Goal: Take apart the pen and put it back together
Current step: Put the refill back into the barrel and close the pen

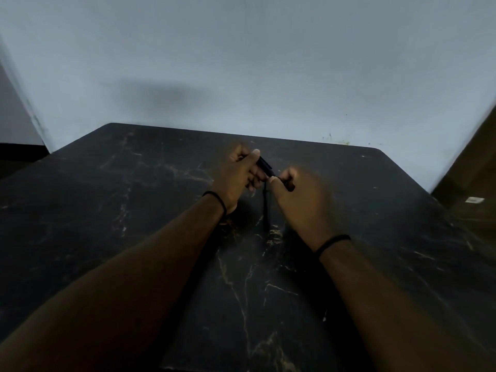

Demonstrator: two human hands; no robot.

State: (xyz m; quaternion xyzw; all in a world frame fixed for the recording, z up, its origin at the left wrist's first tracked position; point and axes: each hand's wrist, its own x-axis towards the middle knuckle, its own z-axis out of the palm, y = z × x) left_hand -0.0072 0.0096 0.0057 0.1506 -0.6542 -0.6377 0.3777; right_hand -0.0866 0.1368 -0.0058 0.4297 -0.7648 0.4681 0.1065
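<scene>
In the head view, both forearms reach forward over a black table (134, 210) with pale gold veins like marble. The two hands meet near the far middle of the table, above its surface.

The left hand (236, 178) has its fingers curled around the upper end of a black pen (265, 167), with the thumb lying along the top of it. The right hand (300, 200) pinches the lower end of the same pen between thumb and curled fingers; a short dark tip sticks out past its fingers on the right side. The pen slopes down from the left hand to the right hand, and only a short part of it shows between them. The picture is blurred here, so I cannot tell if the pen is in one piece or already pulled a little apart.

Below the hands, a thin dark piece (266, 210) points down toward the table. If it is a part of the pen or only a shadow, I cannot tell.

Each wrist wears a thin black band: left band (216, 201), right band (332, 241). Behind the table stands a pale grey wall (241, 63).
</scene>
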